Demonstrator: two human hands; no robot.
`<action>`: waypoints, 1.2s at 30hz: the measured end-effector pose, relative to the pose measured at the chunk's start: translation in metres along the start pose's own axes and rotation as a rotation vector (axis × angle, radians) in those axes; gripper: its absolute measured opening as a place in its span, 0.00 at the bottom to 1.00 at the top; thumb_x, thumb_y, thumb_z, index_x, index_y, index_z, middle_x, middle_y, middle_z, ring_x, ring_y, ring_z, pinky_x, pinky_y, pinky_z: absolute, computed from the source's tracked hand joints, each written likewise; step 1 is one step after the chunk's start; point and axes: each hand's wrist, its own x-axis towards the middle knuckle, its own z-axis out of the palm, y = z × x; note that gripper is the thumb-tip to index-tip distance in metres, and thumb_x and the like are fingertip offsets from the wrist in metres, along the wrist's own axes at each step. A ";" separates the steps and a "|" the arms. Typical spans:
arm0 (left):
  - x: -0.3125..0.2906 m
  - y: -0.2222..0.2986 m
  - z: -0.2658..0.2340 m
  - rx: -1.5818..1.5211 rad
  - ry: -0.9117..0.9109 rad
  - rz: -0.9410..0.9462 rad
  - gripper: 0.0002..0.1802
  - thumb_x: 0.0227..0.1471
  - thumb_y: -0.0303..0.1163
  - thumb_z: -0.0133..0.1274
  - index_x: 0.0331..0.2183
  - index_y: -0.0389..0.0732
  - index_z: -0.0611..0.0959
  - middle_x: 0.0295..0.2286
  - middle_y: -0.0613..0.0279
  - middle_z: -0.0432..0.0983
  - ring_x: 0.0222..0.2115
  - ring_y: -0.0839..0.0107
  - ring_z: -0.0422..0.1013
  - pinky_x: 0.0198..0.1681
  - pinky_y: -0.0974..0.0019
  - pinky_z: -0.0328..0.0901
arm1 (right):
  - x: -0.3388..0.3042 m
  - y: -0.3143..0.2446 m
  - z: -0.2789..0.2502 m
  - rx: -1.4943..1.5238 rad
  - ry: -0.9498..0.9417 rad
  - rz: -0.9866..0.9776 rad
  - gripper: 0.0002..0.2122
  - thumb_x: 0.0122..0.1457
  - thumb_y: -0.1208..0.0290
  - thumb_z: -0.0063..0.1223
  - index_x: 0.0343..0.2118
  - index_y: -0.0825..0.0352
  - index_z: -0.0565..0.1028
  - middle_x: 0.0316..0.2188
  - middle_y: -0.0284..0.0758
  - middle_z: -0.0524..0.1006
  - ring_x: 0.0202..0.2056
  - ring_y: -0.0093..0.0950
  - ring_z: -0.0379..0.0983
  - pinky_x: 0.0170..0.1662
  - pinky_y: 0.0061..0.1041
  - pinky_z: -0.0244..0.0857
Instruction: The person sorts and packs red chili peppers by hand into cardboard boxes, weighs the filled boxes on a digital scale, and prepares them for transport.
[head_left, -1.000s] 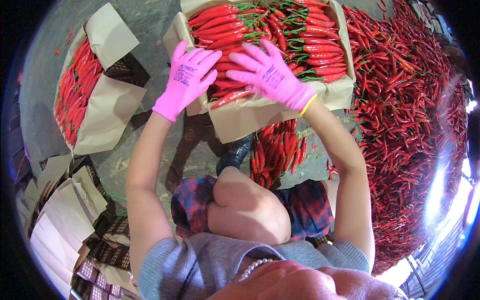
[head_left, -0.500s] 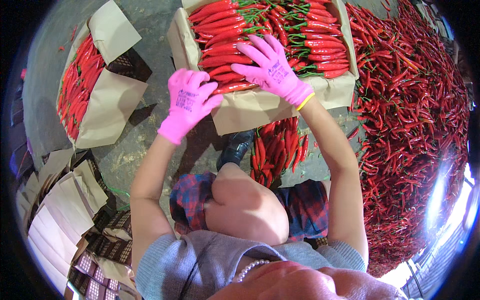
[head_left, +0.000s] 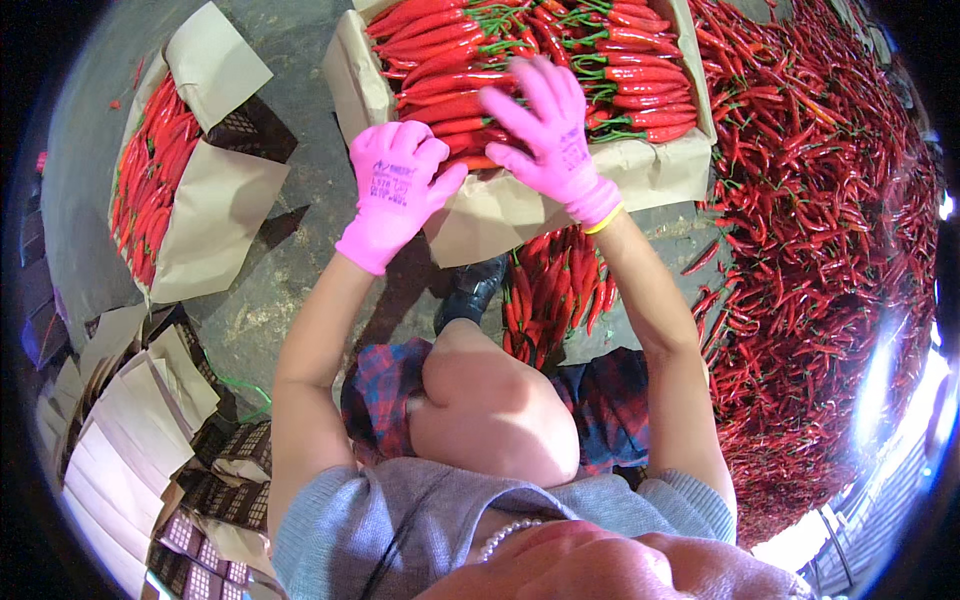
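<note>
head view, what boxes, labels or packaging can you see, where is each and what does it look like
Paper-lined box: top centre, under both gloved hands, rectangular, tan, full of red chillies.
Second box: upper left, tan liner, red chillies inside.
Flat liner stack: lower left, pale tan sheets.
Glove print: dark patch on pink left glove.

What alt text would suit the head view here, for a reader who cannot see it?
Two pink-gloved hands, left hand and right hand, hover at the near edge of a paper-lined box packed with red chillies. A second filled box sits to the left, and a chilli heap covers the floor on the right.
</note>
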 end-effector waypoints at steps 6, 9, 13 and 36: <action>0.016 -0.008 0.005 0.132 -0.037 0.045 0.49 0.44 0.64 0.53 0.62 0.45 0.65 0.62 0.46 0.54 0.62 0.48 0.52 0.64 0.42 0.44 | -0.026 0.014 0.064 -0.068 0.114 0.316 0.22 0.62 0.68 0.46 0.58 0.71 0.63 0.60 0.59 0.58 0.62 0.56 0.52 0.64 0.49 0.49; 0.028 -0.023 0.023 0.080 -0.104 0.106 0.51 0.44 0.66 0.52 0.61 0.41 0.65 0.61 0.46 0.54 0.62 0.48 0.52 0.64 0.42 0.44 | -0.003 0.003 0.090 -0.019 0.202 0.498 0.18 0.64 0.68 0.43 0.55 0.71 0.65 0.60 0.59 0.59 0.62 0.57 0.52 0.64 0.47 0.49; 0.027 -0.047 0.024 -0.063 -0.148 0.164 0.52 0.44 0.66 0.52 0.61 0.38 0.64 0.60 0.45 0.56 0.61 0.46 0.53 0.64 0.47 0.47 | 0.002 -0.015 0.038 0.404 0.354 0.571 0.23 0.60 0.67 0.51 0.59 0.66 0.66 0.60 0.53 0.61 0.61 0.50 0.56 0.64 0.45 0.49; -0.006 -0.038 0.014 -0.896 0.317 -0.438 0.24 0.63 0.35 0.43 0.57 0.34 0.70 0.57 0.53 0.66 0.58 0.62 0.62 0.63 0.61 0.52 | 0.034 0.015 0.001 0.122 0.130 0.280 0.19 0.54 0.65 0.58 0.49 0.62 0.75 0.47 0.41 0.75 0.49 0.42 0.70 0.53 0.38 0.62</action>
